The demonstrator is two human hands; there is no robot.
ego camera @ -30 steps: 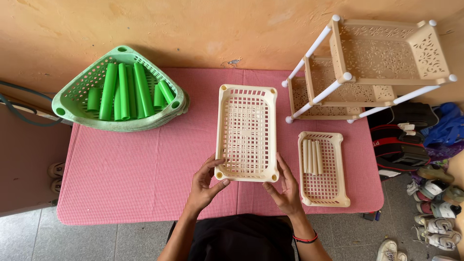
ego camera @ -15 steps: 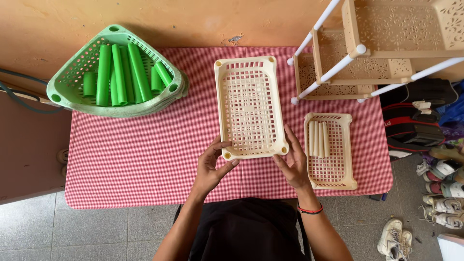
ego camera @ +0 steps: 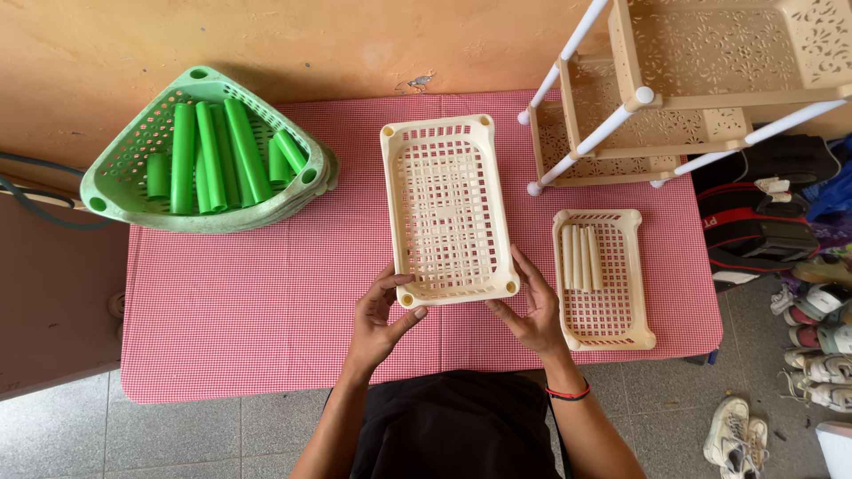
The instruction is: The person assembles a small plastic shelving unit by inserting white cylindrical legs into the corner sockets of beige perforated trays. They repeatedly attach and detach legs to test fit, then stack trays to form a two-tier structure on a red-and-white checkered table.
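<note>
Since half-second-ago frame, cream tray [ego camera: 448, 211] sits slightly nearer body, hands barely shifted. Left hand [ego camera: 380, 318] pinches near-left corner, right hand [ego camera: 532, 310] near-right corner; fingers closed on rim, underside contact probably hidden. Tray on pink table [ego camera: 231, 293], long axis running away from body, between green basket [ego camera: 120, 182] and smaller tray [ego camera: 635, 324]. Both hands equally near.

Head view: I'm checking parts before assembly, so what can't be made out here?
- Rack: top and right side cut off by the frame edge.
- Green basket: green tubes cover part of its floor.
- Cream tray: near corners covered by left hand and right hand.
</note>
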